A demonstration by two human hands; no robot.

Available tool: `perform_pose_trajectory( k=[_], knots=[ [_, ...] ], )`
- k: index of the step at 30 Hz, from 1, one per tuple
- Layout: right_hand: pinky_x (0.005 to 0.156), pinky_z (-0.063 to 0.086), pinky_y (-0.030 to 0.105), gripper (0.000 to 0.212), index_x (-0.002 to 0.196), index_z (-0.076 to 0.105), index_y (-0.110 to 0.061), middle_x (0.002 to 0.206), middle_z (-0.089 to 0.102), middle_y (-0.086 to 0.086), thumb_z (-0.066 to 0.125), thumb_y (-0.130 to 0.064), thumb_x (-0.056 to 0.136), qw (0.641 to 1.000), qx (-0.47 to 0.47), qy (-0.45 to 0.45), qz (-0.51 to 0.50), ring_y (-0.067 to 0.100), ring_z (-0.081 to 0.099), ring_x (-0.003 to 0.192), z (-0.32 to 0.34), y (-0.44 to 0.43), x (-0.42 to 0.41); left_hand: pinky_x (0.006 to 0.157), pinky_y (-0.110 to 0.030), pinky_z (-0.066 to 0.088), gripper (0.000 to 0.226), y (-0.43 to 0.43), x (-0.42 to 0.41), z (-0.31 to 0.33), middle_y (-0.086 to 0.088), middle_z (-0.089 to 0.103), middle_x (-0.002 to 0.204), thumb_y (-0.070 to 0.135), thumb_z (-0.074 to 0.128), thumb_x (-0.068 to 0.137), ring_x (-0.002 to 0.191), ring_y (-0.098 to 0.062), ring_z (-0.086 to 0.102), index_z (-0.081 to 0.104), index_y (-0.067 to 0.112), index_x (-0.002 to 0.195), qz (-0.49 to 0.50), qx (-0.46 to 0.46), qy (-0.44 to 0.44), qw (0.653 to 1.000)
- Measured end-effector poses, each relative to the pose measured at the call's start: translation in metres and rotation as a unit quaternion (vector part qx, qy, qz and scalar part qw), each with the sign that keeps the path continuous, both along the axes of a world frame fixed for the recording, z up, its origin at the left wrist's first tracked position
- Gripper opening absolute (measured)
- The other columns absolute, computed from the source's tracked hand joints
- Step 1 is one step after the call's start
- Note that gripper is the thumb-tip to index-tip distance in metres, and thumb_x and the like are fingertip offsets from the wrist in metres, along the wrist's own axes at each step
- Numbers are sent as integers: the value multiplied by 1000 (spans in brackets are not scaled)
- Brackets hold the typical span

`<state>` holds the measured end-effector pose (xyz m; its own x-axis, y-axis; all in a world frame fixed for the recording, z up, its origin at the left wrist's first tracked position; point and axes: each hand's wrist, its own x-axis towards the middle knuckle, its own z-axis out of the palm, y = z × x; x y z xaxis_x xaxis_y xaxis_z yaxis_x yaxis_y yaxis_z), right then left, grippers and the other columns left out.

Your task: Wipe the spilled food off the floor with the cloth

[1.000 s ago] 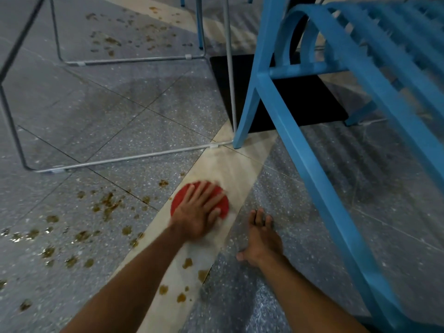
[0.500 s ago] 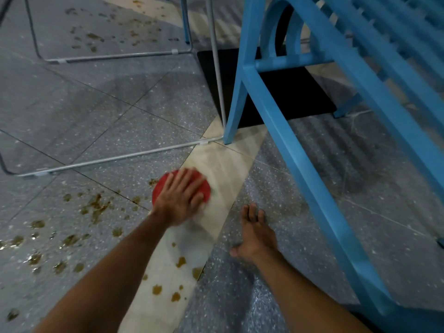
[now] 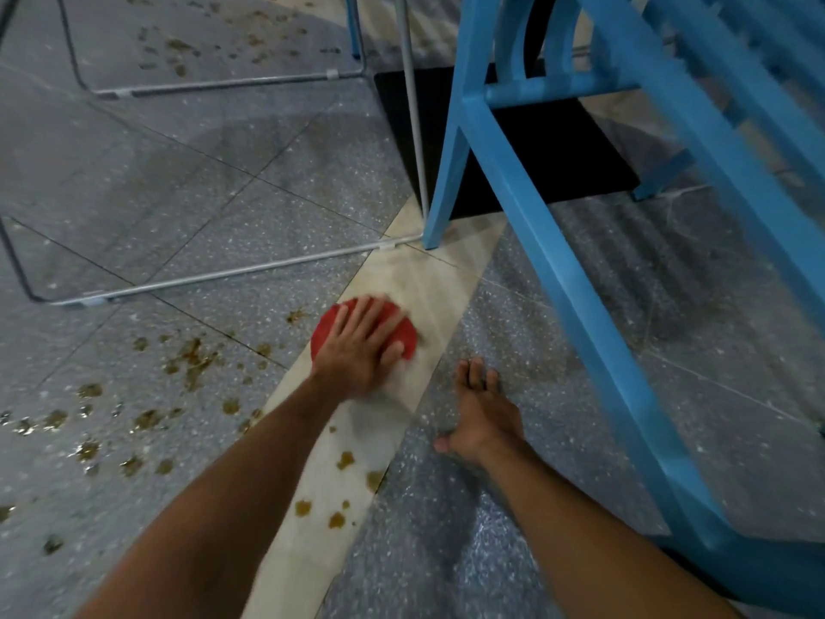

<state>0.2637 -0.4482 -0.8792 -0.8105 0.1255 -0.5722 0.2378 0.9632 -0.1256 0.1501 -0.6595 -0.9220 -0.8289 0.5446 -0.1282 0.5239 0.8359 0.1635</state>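
Note:
A round red cloth (image 3: 324, 329) lies on the pale beige floor strip (image 3: 428, 288). My left hand (image 3: 361, 350) presses flat on it with straight, spread fingers, covering most of it. My right hand (image 3: 480, 415) rests flat on the grey speckled floor (image 3: 513, 507) just to the right, palm down, holding nothing. Brown food spots (image 3: 192, 357) are scattered over the grey tiles left of the cloth. A few more food spots (image 3: 343, 460) sit on the beige strip below my left hand.
A blue wooden chair (image 3: 558, 270) leans over the right side, one leg standing on the beige strip. A thin metal chair frame (image 3: 223, 274) runs along the floor behind the cloth. More food stains (image 3: 178, 46) lie at the far back. A black mat (image 3: 535, 172) is under the chair.
My left hand has slid the red cloth a little to the right along the beige strip. My right hand stays planted on the floor.

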Motion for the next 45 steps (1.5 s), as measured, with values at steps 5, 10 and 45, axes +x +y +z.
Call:
perform_pose_trajectory(
  k=[5,10,45],
  knots=[
    [121,30,46,138,161,-14,-17,169,-18,4,83,-58,72,1000,-7,9,6,32,-10,156,4,3,3,133,-58,-2,66,58,30,-1,-8,-4,181,56,12,112,166,-32,-9,2,31,172,20,-6,-21,1000],
    [118,32,47,139,161,-14,-17,169,-18,5,83,-61,71,1000,6,6,12,32,-8,157,5,2,2,134,-54,10,60,1,75,-13,-4,13,180,52,26,114,167,-29,10,23,31,171,-145,1,20,989],
    [122,25,49,126,161,-14,-16,168,-23,8,76,-57,82,1000,22,-11,15,32,-16,155,8,-3,11,133,-56,0,65,-39,216,-21,-4,-1,181,59,26,114,167,-29,-6,10,34,172,-79,0,9,997]
  ],
)
